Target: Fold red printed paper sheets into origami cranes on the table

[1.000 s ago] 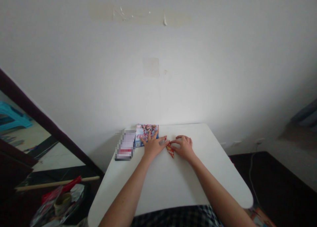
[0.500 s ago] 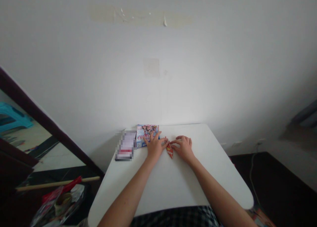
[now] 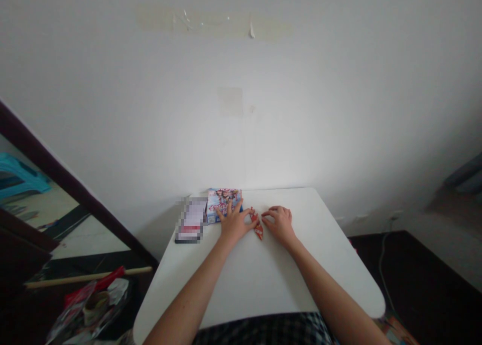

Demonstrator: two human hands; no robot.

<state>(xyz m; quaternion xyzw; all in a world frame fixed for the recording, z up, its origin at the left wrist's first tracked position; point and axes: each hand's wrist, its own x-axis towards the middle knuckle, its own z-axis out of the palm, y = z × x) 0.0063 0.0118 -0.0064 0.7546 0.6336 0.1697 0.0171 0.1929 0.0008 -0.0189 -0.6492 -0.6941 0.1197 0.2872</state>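
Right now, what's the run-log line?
left hand: fingers at red folded piece; right hand: just beside it; table: colourful printed item

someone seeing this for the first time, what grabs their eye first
Probably the small red folded piece between the left hand and the right hand, on the white table. Next, likely the colourful printed packet near the table's far edge, partly hidden by the left hand, then the bright turquoise object at the picture's left edge.
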